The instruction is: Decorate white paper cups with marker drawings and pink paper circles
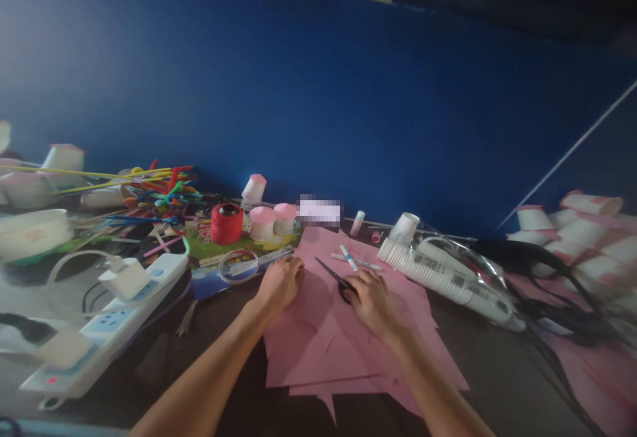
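Pink paper sheets lie stacked and loosely overlapping on the dark table in front of me. My right hand is over them, its fingers closed at the black handles of a pair of scissors. The blades point away to the upper left, over the paper. Just beyond that hand lie white and blue markers. At the left edge of the sheets rests my left hand, fingers curled in; whatever may be under the fingertips is hidden.
Left stand a red thread spool, pink-topped paper cups, pipe cleaners and a power strip with plugs. A glue stick stands behind. On the right lie a bagged paper-cup stack and piled cups.
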Available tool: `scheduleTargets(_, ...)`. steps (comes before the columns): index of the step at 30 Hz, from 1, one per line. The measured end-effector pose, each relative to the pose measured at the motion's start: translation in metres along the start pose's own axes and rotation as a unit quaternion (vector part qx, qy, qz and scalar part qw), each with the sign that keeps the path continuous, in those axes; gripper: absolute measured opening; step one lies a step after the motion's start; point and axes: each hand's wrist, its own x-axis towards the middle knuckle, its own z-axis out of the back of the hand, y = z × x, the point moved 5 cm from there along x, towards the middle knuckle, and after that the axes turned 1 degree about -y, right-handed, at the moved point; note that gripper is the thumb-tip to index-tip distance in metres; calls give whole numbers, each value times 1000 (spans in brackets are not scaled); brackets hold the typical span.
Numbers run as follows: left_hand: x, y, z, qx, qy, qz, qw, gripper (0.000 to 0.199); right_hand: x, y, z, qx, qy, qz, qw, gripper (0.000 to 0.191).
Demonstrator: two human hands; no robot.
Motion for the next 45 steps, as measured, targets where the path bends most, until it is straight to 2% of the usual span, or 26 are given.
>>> scheduleTargets(4,0,1,2,11,26,12,1000,24,-1,-4,-3,-28,44,-12,999,22)
scheduleTargets(8,-3,-2,7,28,71,4,997,26,-4,-15,-4,-26,60,-26,998,22)
scheduleTargets(12,-7,-10,10,57,117,-28,991,35,-5,-27,3,37,-3,-35,999,29)
scheduleTargets(15,-9,-16,10,62,126,-45,989,36,-4,-42,9,144,-53,-104,983,35)
scheduleTargets(18,-8,-19,5,58,129,-53,988,31,-4,-54,11,249,-73,-193,946,39)
scheduleTargets(20,-7,-18,2,47,131,-58,989,26,-3,-56,10,304,-68,-218,925,42)
scheduleTargets(25,-3,-7,-7,25,137,-26,990,14,-1,-51,7,464,-62,-248,848,41)
scheduleTargets(27,-1,-2,-8,29,124,-19,992,19,0,-48,10,514,-76,-247,818,31)
scheduleTargets(29,0,2,-8,34,110,-17,993,24,3,-43,15,575,-85,-220,784,14)
scheduleTargets(30,1,3,-8,37,106,-18,994,25,4,-40,18,611,-82,-201,761,11)
scheduleTargets(32,1,3,-7,37,104,-25,994,24,4,-37,23,680,-61,-180,708,16)
scheduleTargets(34,0,2,-4,36,97,-33,994,23,1,-36,23,723,-32,-196,661,10)
scheduleTargets(38,-1,-3,3,60,64,-42,995,23,-10,-37,13,759,33,-258,597,23)
scheduleTargets(41,0,-5,5,90,59,-40,993,24,-16,-34,6,773,71,-270,570,29)
scheduleTargets(45,1,-5,6,118,46,-42,991,25,-14,-30,7,772,82,-259,574,33)
